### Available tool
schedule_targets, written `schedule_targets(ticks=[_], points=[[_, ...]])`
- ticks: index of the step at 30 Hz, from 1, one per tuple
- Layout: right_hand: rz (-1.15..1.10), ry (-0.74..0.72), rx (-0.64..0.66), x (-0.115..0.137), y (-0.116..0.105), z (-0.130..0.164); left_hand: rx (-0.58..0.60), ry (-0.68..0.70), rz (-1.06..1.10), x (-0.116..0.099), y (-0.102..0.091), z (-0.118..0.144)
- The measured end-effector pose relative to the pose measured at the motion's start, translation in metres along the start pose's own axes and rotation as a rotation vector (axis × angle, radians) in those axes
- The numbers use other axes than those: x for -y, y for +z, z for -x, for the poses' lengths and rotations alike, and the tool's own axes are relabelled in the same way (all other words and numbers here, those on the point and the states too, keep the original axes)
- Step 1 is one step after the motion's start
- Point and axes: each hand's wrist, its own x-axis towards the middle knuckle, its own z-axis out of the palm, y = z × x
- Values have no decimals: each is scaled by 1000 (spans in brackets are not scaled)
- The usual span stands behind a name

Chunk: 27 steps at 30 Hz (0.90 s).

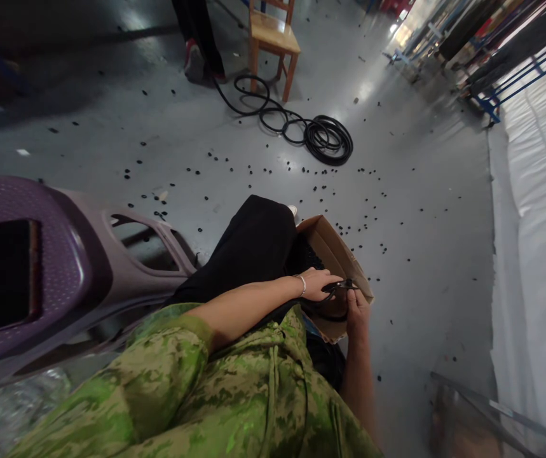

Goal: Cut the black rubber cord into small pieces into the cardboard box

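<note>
Both hands meet over the open mouth of a cardboard box [337, 254] that rests against the person's knee, and between them sits a small black part [342, 287], thin and spidery, with short prongs sticking out toward the box rim. It looks like light moulded plastic or rubber: little weight, probably somewhat springy at the prongs and stiffer at the middle, so the middle body seems the safer place to pinch, while the thin arms could bend or slip out of a loose grip. The left hand [319, 284], a bracelet at its wrist, lies palm down with its fingers curled nearly closed around one end of the part. The right hand [357, 312] comes up from below, fingers bunched and closed on the other end, though how tightly cannot be judged at this size. More dark pieces seem to fill the box. Similar black bits [330, 191] are scattered over the grey floor [420, 242], a coiled black hose [325, 137] lies beyond near a wooden chair [275, 38], and a purple plastic seat [63, 267] stands just to the left
</note>
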Motion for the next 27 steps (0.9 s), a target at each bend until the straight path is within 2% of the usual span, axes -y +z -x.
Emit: schedule_targets(ticks=[4, 27], points=[[-48, 46, 57, 0, -2, 1, -4, -9, 9, 0, -1, 0], [-67, 43, 59, 2, 0, 3, 20, -15, 7, -2, -4, 1]])
